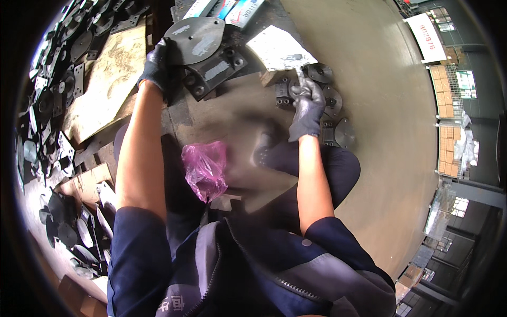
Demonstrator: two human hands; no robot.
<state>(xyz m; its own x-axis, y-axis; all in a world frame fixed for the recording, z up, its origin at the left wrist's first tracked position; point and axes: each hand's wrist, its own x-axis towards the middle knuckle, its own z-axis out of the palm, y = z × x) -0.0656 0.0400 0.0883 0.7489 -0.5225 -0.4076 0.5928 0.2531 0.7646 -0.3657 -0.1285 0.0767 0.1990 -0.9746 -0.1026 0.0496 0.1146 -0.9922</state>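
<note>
Metal plate, rounded, dark grey, pale smears, small holes

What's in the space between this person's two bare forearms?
In the head view, a crumpled pink plastic bag shows between the left forearm and right forearm, along with dark trousers and some floor.

Floor open right, parts crowd left

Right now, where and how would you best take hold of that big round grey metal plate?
I'd grip the round metal plate by its left rim, coming from the left and pinching its two faces: it looks flat and broad. The gloved left hand is at that edge, while the dark metal block with holes crowds the near side.
</note>
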